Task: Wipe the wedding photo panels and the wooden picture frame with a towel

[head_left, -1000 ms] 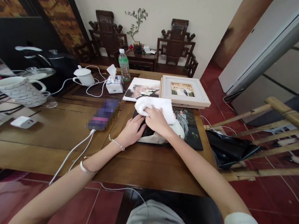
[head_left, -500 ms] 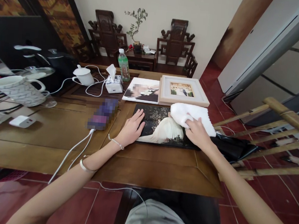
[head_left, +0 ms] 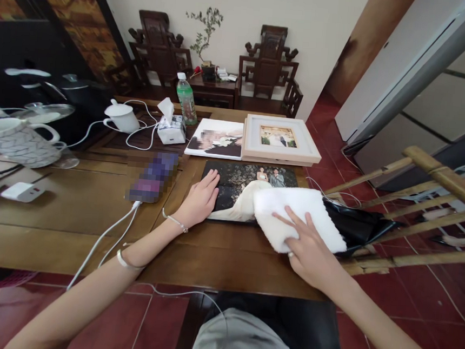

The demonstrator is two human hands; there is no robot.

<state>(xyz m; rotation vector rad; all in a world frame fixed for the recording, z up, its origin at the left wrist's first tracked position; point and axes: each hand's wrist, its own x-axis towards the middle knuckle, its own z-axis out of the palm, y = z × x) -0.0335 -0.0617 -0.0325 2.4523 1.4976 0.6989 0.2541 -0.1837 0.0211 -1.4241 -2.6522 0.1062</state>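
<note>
Evidently the rubbing is under way rather than finished, since a white, fluffy, rectangular cloth (head_left: 268, 207) lies over the lower right part of a dark, flat, rectangular photo panel (head_left: 227, 182) at the centre of the frame. The panel rests on a brown, polished wooden table (head_left: 225, 261), and the cloth laps past its near and right edges. The person's right hand (head_left: 311, 252) is on top of the cloth, two fingers stretched out and apart across the pile; one cannot tell whether the thumb or the bent finger pinches the near edge. The left hand (head_left: 201, 198) lies flat at the panel's left edge, fingers nearly together, holding nothing and seemingly steadying it.

As for what is done, the panel's left and upper parts show bare, with the printed figures and pale dress in plain view, but nothing proves that they are already clean. The lower right corner is hidden, so its surface cannot be judged. Above the panel, a pale, rectangular picture frame with a wide white mat (head_left: 252, 133) and, just beside it, a white-edged rectangular photo print (head_left: 215, 139) lie untouched; whether either is finished or waiting cannot be told
</note>
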